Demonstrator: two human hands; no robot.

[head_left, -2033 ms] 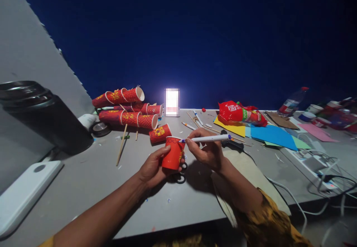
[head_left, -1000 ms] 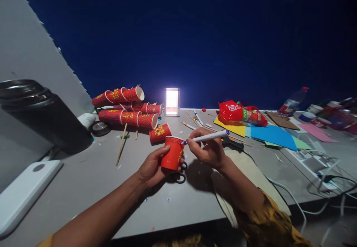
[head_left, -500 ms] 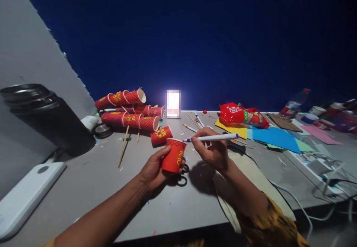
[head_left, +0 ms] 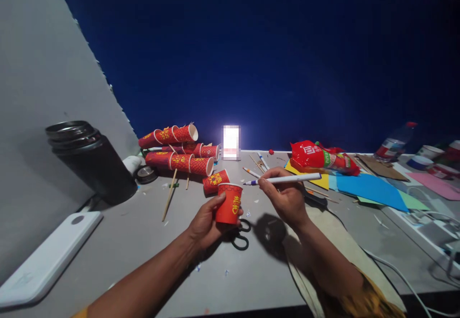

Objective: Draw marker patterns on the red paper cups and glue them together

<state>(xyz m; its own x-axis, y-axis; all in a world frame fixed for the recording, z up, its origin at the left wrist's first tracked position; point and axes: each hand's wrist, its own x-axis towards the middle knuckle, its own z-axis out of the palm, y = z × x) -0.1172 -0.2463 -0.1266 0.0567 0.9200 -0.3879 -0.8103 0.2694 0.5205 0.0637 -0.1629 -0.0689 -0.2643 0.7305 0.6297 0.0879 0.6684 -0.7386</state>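
My left hand (head_left: 206, 222) is wrapped round a small red paper cup (head_left: 230, 204) with gold print, held upright just above the grey table (head_left: 118, 241). My right hand (head_left: 285, 196) pinches a white pen (head_left: 283, 179) with a blue tip. The pen lies nearly level, its tip pointing left and a short way clear of the cup's rim. Black scissors (head_left: 240, 235) lie on the table right under the cup.
Stacked red cups (head_left: 179, 153) and wooden sticks (head_left: 169, 194) lie behind, beside a dark flask (head_left: 91, 161). A red snack bag (head_left: 323, 157), coloured paper sheets (head_left: 366, 187), cables (head_left: 402, 275) and a bottle (head_left: 395, 141) fill the right. A white device (head_left: 46, 258) lies left.
The pen tip has drawn back from the cup's rim to the right. The cup has turned a little in my left hand. The view has shifted, sliding everything rightward.
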